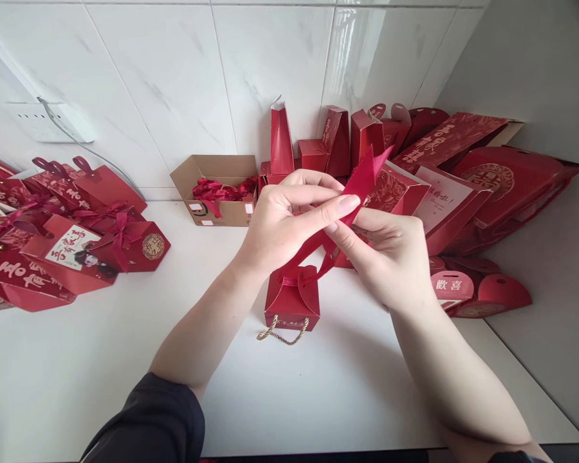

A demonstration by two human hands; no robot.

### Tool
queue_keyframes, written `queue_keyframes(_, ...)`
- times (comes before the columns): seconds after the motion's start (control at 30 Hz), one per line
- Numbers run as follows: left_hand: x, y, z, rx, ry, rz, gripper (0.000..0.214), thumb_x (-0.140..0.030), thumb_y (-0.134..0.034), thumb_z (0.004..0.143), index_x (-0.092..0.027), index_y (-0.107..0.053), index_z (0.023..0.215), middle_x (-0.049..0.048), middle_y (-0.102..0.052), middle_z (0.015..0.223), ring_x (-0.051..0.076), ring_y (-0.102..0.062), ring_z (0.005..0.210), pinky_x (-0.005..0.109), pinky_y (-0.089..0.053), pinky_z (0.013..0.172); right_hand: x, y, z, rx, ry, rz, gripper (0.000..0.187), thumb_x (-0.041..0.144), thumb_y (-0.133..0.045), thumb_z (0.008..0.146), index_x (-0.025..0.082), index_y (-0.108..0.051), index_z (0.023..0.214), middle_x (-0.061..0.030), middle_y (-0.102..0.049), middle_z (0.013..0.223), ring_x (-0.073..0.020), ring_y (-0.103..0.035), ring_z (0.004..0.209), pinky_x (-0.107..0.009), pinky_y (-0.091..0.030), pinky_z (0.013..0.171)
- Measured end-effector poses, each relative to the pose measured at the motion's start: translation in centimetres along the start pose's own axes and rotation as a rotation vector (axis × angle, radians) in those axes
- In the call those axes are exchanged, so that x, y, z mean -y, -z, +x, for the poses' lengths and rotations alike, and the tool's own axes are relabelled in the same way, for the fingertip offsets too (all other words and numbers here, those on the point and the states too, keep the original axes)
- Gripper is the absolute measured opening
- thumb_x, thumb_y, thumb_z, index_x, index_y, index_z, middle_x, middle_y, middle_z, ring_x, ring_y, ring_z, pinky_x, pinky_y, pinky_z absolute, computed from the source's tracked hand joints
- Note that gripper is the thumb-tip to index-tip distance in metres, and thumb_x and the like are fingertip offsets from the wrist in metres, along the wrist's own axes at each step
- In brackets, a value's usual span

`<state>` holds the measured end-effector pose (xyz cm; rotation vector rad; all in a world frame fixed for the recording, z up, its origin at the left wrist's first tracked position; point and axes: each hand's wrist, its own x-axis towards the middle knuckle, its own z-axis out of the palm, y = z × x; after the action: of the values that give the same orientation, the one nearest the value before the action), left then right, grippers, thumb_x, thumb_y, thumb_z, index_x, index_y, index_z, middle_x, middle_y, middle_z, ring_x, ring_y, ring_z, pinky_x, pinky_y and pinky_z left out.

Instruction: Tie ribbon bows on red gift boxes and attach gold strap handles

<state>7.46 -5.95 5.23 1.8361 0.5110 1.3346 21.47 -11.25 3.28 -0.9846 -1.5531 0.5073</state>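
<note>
A small red gift box (292,302) with a beige rope handle stands on the white table (101,360) in the middle. A red ribbon (364,177) runs up from the box's top flaps. My left hand (289,218) pinches the ribbon between thumb and fingers just above the box. My right hand (386,254) grips the same ribbon from the right, fingers closed. The ribbon's notched end sticks up above both hands.
An open cardboard box (217,190) holding red ribbons sits at the back by the tiled wall. Tied red boxes (77,238) are piled at the left. Folded and flat red boxes (463,186) crowd the back right corner. A wall socket (48,122) is at upper left.
</note>
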Motion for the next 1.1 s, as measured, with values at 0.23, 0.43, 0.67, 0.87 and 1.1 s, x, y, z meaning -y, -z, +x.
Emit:
queue_keyframes(0.23,-0.1,1.1,0.4,0.117,0.020,-0.029,0.019,-0.038,-0.067,0.085,-0.026,-0.074,0.097,0.0023,-0.071,0.101,0.021,-0.065,0.103,0.035,-0.052,0.088,0.2,1.2,0.4,-0.002,0.012,0.098,0.040,0.045,-0.066,0.085,0.019,-0.058,0.055,0.0029,-0.048,0.051,-0.0099,-0.044,0.049,-0.027,-0.032,0.046)
queue_keyframes(0.43,4.2,4.2,1.6,0.786,0.170,-0.082,0.066,-0.037,-0.082,0.068,-0.030,-0.058,0.129,0.0056,-0.062,0.129,0.028,-0.056,0.124,0.041,-0.046,0.104,-0.9,1.6,1.4,0.023,-0.053,0.315,0.026,0.045,-0.060,0.090,0.025,-0.075,0.083,-0.0017,-0.072,0.080,-0.0171,-0.066,0.070,-0.030,-0.052,0.060)
queue_keyframes(0.67,7.4,2.6,-1.6,1.013,0.207,0.135,0.047,-0.035,-0.084,0.063,-0.024,-0.070,0.107,0.0080,-0.062,0.128,0.028,-0.057,0.120,0.037,-0.050,0.097,-1.4,1.8,2.2,0.032,-0.142,0.382,0.030,0.047,-0.062,0.087,0.021,-0.076,0.089,-0.0048,-0.075,0.091,-0.0217,-0.072,0.083,-0.036,-0.059,0.075)
queue_keyframes(0.87,7.9,1.2,-4.6,0.589,0.266,0.364,0.043,-0.050,-0.081,0.062,-0.019,-0.063,0.088,0.0045,-0.065,0.091,0.023,-0.063,0.092,0.036,-0.051,0.080,-1.6,2.4,2.2,0.061,-0.145,0.294,0.025,0.042,-0.062,0.088,0.022,-0.078,0.086,-0.0036,-0.076,0.090,-0.0224,-0.071,0.088,-0.035,-0.057,0.080)
queue_keyframes(1.1,7.4,2.5,-5.2,0.554,0.276,0.429,0.043,-0.051,-0.078,0.067,-0.020,-0.065,0.095,0.0077,-0.061,0.113,0.027,-0.053,0.115,0.041,-0.043,0.100,-1.9,3.2,2.5,0.136,-0.183,0.151,0.025,0.043,-0.064,0.087,0.022,-0.079,0.087,-0.0031,-0.076,0.084,-0.0215,-0.071,0.083,-0.034,-0.056,0.078)
